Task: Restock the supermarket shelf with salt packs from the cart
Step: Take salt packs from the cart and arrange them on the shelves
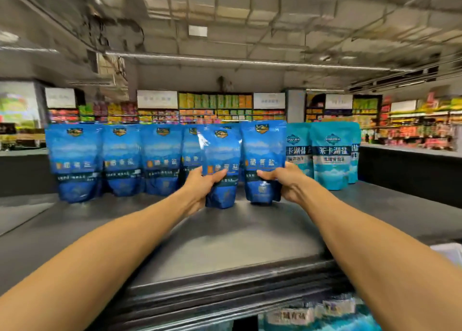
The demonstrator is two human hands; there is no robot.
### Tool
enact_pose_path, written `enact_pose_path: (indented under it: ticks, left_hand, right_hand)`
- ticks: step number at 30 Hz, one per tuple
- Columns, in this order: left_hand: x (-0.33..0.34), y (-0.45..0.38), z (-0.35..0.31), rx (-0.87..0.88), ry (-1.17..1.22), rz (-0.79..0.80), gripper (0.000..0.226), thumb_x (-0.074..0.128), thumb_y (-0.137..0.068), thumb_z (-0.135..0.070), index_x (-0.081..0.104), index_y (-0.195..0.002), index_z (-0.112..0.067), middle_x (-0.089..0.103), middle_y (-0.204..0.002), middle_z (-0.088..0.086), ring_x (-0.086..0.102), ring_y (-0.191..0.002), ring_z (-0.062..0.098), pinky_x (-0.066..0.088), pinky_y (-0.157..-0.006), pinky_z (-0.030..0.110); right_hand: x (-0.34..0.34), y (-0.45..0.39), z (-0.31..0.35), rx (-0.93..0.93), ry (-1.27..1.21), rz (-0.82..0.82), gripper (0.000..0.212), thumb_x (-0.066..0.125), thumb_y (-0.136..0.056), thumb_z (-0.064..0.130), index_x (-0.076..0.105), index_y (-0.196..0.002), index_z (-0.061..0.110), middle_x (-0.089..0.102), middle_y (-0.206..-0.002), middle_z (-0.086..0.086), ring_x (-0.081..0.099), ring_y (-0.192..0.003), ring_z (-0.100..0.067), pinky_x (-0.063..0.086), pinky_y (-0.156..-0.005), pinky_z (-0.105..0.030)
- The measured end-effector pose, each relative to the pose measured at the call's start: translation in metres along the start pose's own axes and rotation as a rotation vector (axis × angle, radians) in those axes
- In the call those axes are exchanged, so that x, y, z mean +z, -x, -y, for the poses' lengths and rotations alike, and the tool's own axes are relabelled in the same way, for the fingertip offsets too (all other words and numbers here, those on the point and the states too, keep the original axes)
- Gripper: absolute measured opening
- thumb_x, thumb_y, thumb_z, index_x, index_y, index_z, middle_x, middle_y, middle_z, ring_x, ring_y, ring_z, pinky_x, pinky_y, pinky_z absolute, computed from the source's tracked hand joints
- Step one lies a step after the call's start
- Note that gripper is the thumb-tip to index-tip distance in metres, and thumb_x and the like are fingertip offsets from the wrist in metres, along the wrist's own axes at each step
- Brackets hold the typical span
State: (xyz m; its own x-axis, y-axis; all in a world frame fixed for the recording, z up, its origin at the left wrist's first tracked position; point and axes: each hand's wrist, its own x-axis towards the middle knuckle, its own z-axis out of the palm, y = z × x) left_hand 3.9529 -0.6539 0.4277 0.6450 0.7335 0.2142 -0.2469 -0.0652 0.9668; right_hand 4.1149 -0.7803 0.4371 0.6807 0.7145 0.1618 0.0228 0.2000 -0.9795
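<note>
Both arms reach forward over the dark top shelf (225,230). My left hand (202,183) grips a dark blue salt pack (221,156), which stands a little forward of the row with its base on the shelf. Just to its right, my right hand (287,180) holds another dark blue salt pack (262,156), thumb across the front. Several more dark blue packs (120,156) stand upright in a row to the left. Lighter teal salt packs (330,153) stand to the right. The cart is out of view.
The shelf's stepped front edge (225,288) runs below my forearms, with price tags and teal packs (325,315) on the level underneath. Across the aisle, far shelves (215,108) hold colourful goods. A dark counter (410,165) lies at the right.
</note>
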Motion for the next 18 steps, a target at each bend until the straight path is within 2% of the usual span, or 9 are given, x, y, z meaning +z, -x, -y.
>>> enact_pose_path:
  ticks: [2,4,6,7,9,11,13,15,18]
  left_hand:
    - [-0.004,-0.016,0.005,-0.022,-0.074,0.077,0.038,0.067,-0.09,-0.005,0.059,-0.125,0.007,0.067,-0.117,0.021,0.066,-0.097,0.03,0.053,-0.096,0.045]
    - [-0.013,-0.023,0.005,-0.022,-0.277,0.151,0.036,0.072,-0.087,-0.007,0.064,-0.121,0.0,0.07,-0.117,0.014,0.068,-0.104,0.026,0.055,-0.092,0.035]
    - [-0.021,-0.024,0.003,0.011,-0.478,0.154,0.036,0.079,-0.08,-0.011,0.068,-0.114,-0.008,0.073,-0.11,0.006,0.069,-0.102,0.02,0.054,-0.086,0.026]
    - [-0.023,-0.023,0.001,0.032,-0.542,0.145,0.034,0.082,-0.078,-0.013,0.07,-0.109,-0.012,0.074,-0.107,0.003,0.068,-0.099,0.019,0.051,-0.084,0.024]
    - [-0.025,-0.023,0.001,0.047,-0.591,0.132,0.029,0.083,-0.077,-0.016,0.07,-0.103,-0.018,0.075,-0.099,0.004,0.063,-0.085,0.018,0.048,-0.077,0.026]
    - [-0.024,-0.025,0.004,0.051,-0.596,0.12,0.027,0.082,-0.079,-0.018,0.068,-0.102,-0.022,0.074,-0.09,0.005,0.057,-0.062,0.015,0.048,-0.056,0.024]
    - [-0.021,-0.03,0.008,0.051,-0.571,0.111,0.026,0.08,-0.08,-0.016,0.064,-0.099,-0.024,0.072,-0.09,0.002,0.056,-0.046,0.012,0.049,-0.043,0.022]
    - [-0.016,-0.04,0.011,0.062,-0.554,0.092,0.03,0.08,-0.08,-0.013,0.062,-0.102,-0.024,0.07,-0.093,-0.002,0.058,-0.042,0.01,0.055,-0.045,0.024]
    - [-0.01,-0.061,0.015,0.072,-0.596,0.053,0.037,0.081,-0.08,-0.015,0.058,-0.107,-0.025,0.064,-0.091,-0.01,0.063,-0.049,0.01,0.059,-0.05,0.028]
  right_hand:
    - [-0.011,-0.012,-0.004,0.0,0.078,0.06,0.039,0.072,-0.078,-0.01,0.068,-0.114,0.003,0.072,-0.114,-0.013,0.069,-0.096,-0.026,0.056,-0.08,-0.036]
    - [-0.025,-0.017,-0.002,-0.022,0.321,0.133,0.034,0.081,-0.074,0.0,0.072,-0.104,0.012,0.077,-0.097,0.001,0.073,-0.084,-0.013,0.055,-0.063,-0.021]
    - [-0.034,-0.018,0.004,-0.046,0.524,0.145,0.033,0.088,-0.069,0.009,0.074,-0.097,0.019,0.075,-0.078,0.015,0.07,-0.066,0.001,0.053,-0.059,-0.013]
    - [-0.035,-0.018,0.006,-0.052,0.576,0.147,0.033,0.089,-0.068,0.011,0.073,-0.097,0.02,0.073,-0.07,0.018,0.067,-0.059,0.001,0.052,-0.059,-0.013]
    - [-0.036,-0.02,0.005,-0.028,0.647,0.119,0.028,0.089,-0.069,0.017,0.072,-0.091,0.019,0.064,-0.055,0.016,0.054,-0.048,-0.008,0.041,-0.047,-0.019]
    - [-0.034,-0.022,0.003,0.007,0.672,0.108,0.031,0.089,-0.07,0.017,0.071,-0.095,0.011,0.066,-0.063,0.004,0.048,-0.049,-0.012,0.039,-0.047,-0.022]
    - [-0.031,-0.026,0.003,0.031,0.643,0.107,0.035,0.086,-0.073,0.011,0.069,-0.103,0.004,0.072,-0.078,-0.01,0.056,-0.051,-0.014,0.051,-0.054,-0.027]
    - [-0.025,-0.037,0.002,0.042,0.655,0.07,0.032,0.085,-0.075,0.008,0.067,-0.102,0.005,0.071,-0.081,-0.013,0.06,-0.054,-0.016,0.055,-0.062,-0.03]
    - [-0.018,-0.056,-0.002,0.04,0.691,-0.02,0.028,0.084,-0.076,0.008,0.063,-0.095,0.01,0.067,-0.072,-0.009,0.062,-0.057,-0.019,0.056,-0.068,-0.036]
